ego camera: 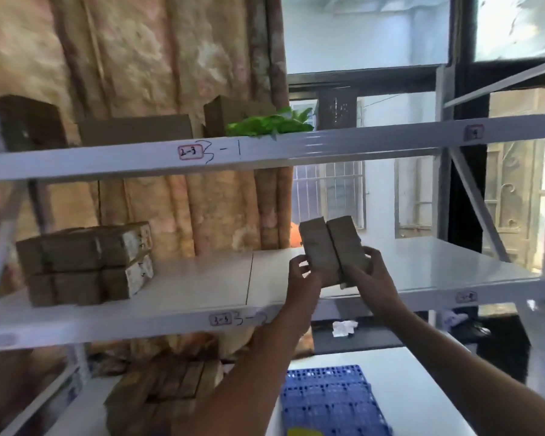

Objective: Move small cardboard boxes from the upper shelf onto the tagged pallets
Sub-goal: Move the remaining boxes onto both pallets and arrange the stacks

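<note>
A blue pallet (331, 401) is being seen lowest in view, under the forearms. Two small cardboard boxes (332, 248), side by side, are being gripped between the left hand (304, 273) and right hand (370, 273), fingers curled on the outer faces, above the white shelf (202, 278). Further left, stacked boxes (85, 262) are being kept on that shelf.

1. The two small boxes (332, 250) are plain brown cardboard.
2. The stacked boxes (85, 262) are brown with white printed ends.
3. The shelf (186, 278) is white, its tags (190, 152) red-outlined.
4. The pallet (331, 401) is blue with a grid pattern.
5. The leaves (269, 124) are bright green.
</note>
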